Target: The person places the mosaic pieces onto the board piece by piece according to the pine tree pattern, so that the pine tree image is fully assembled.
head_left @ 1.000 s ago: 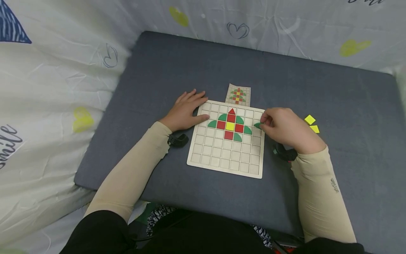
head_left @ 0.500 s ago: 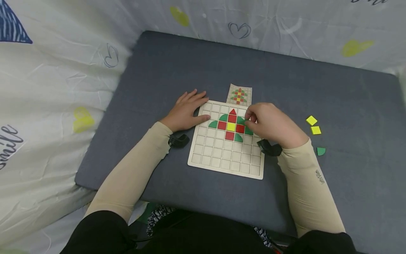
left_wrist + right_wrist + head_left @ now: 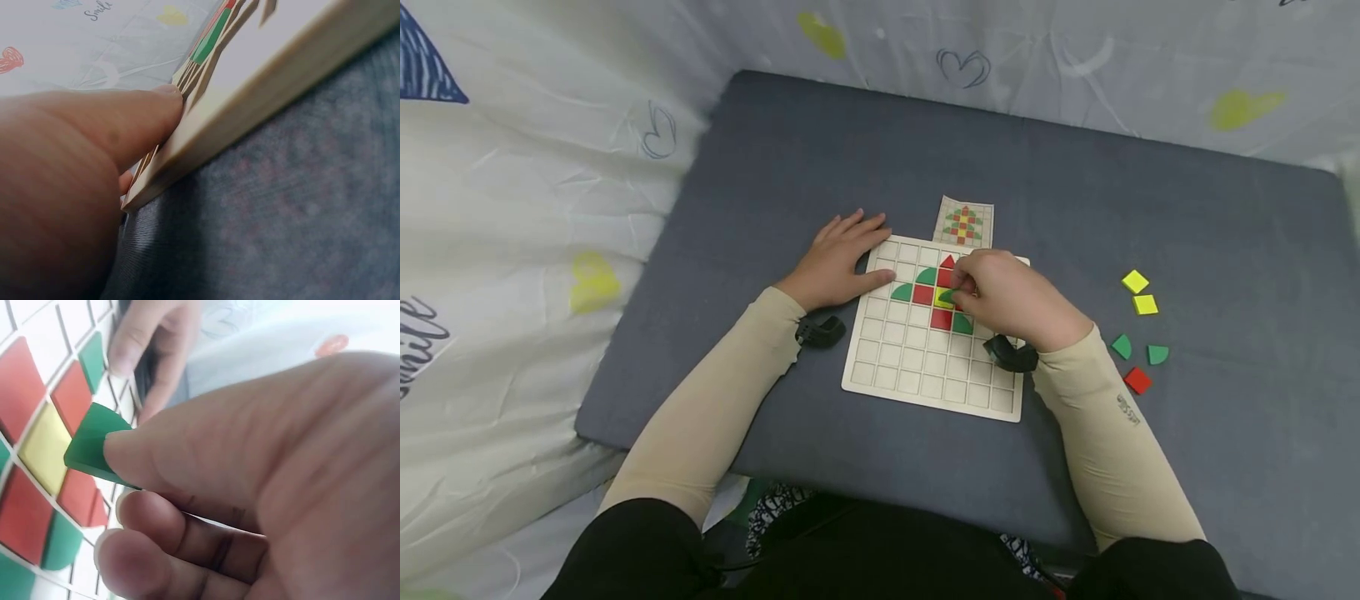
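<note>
A pale gridded board (image 3: 912, 382) lies on the dark padded table, with red, green and yellow tiles set in its upper middle. My left hand (image 3: 835, 268) rests on the board's left side, fingers spread and thumb (image 3: 150, 115) lying over the edge. Between thumb and fingers my right hand (image 3: 1018, 296) pinches a green quarter-circle tile (image 3: 90, 440). It holds this tile over the board, in front of the yellow square tile (image 3: 47, 450) in the right wrist view. The tiles on the right of the pattern are partly hidden behind the right hand in the head view.
A small pattern card (image 3: 962, 223) with a tree design touches the board's far edge. To the right lie two yellow squares (image 3: 1140, 293), two green quarter-circles (image 3: 1157, 355) and a red square (image 3: 1138, 381). A printed white curtain (image 3: 880, 50) borders the table.
My right hand has moved left across the board, carrying the green quarter-circle tile from the right edge to the pattern's middle. Loose tiles under that forearm have come into view. The left hand stays put.
</note>
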A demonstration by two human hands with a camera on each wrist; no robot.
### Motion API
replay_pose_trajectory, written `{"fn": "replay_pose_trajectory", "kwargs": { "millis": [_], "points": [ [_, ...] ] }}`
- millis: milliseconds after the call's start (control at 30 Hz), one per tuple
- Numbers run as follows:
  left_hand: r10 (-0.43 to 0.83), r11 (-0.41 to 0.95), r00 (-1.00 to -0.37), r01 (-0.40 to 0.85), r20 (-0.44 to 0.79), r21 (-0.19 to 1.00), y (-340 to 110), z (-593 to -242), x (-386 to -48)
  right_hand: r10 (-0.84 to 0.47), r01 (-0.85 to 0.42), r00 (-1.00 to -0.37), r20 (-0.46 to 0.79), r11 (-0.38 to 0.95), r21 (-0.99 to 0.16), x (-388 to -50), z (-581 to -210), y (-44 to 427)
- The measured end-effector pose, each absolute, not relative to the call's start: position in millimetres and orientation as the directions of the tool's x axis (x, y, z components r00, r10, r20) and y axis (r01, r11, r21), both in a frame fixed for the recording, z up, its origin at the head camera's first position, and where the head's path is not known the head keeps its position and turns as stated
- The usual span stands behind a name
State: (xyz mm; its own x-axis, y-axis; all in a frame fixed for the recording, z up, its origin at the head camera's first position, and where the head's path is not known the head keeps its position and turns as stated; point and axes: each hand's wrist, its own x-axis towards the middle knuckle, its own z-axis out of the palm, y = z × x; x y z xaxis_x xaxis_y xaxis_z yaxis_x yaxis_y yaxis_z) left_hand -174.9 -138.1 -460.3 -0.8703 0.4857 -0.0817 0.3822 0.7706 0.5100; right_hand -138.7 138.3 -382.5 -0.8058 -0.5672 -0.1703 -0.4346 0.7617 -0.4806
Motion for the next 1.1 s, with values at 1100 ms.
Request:
{"fn": "replay_pose_trajectory", "kwargs": {
  "millis": [1100],
  "points": [
    [0.493,0.764,-0.866,0.389,-0.078,0.515,-137,-458,-171,-0.67,-0.532,-0.735,-0.105,0.666,-0.523,-128,-408,116]
  ]
}}
